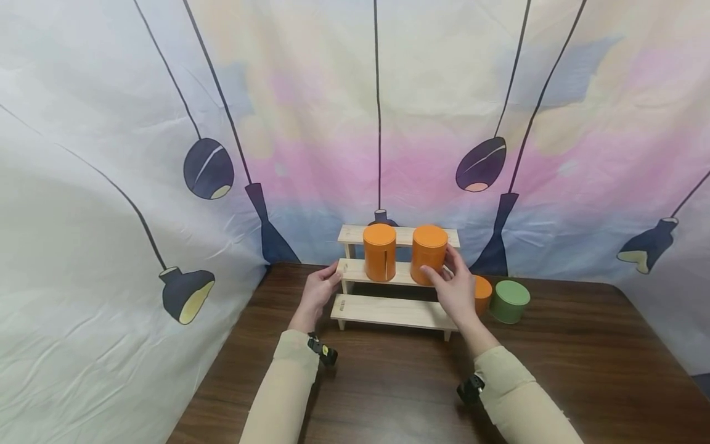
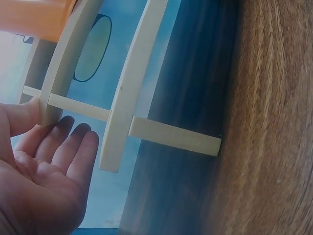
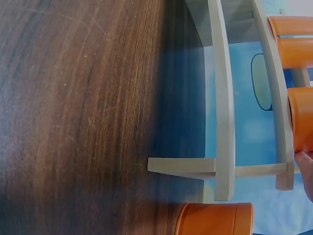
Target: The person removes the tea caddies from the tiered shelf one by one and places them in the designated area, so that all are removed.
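A three-step wooden shelf rack (image 1: 394, 311) stands on the table. My left hand (image 1: 318, 291) pinches the left end of its middle step, thumb above and fingers below, as the left wrist view shows. On that step an orange canister (image 1: 379, 254) stands upright. To its right is a second orange canister (image 1: 428, 250), which my right hand (image 1: 457, 290) holds between thumb and fingers from the right. In the right wrist view this held canister (image 3: 303, 120) sits at the middle step's edge, with only a fingertip (image 3: 304, 164) and part of the hand showing.
Right of the rack, a third orange canister (image 1: 482, 295) stands on the brown table (image 1: 388, 388), partly hidden by my right hand. A green canister (image 1: 510, 301) stands beside it. Behind the rack hangs a cloth backdrop (image 1: 432, 111) printed with lamps.
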{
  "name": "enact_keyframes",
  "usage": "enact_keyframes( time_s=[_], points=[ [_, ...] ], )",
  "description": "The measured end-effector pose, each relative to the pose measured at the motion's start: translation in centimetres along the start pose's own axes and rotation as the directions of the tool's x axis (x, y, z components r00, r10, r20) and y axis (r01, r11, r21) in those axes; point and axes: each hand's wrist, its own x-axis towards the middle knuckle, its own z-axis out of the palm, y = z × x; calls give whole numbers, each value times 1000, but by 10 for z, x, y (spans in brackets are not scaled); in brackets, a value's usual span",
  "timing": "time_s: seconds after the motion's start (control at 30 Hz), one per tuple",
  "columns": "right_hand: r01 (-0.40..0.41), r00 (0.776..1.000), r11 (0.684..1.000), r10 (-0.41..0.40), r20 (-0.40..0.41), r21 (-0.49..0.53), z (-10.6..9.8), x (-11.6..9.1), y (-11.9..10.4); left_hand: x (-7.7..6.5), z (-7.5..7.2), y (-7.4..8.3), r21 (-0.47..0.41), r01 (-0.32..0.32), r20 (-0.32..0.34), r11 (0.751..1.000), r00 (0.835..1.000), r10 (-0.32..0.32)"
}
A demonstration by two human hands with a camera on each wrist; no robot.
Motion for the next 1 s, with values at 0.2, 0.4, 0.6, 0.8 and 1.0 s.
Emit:
enact_keyframes(
  time_s=[0.2, 0.4, 0.6, 0.8, 1.0],
  points=[
    [-18, 1000, 999, 18, 7, 30, -3, 1, -2, -2, 0, 0, 4, 5, 3, 1000, 1000, -5],
    [-15, 1000, 998, 14, 6, 63, -10, 2, -4, 1, 0, 1, 2, 14, 2, 1000, 1000, -14],
    [-44, 999, 991, 43, 7, 126, -23, -1, -6, 1, 0, 2, -9, 24, -2, 1000, 1000, -24],
    [-28, 999, 992, 31, -24, 125, -46, -12, -3, 0, 1, 3, -7, 22, 7, 1000, 1000, -22],
    [-31, 996, 994, 40, -76, 109, -76, -24, 0, -1, 1, 3, -1, 31, 2, 1000, 1000, -31]
  ],
)
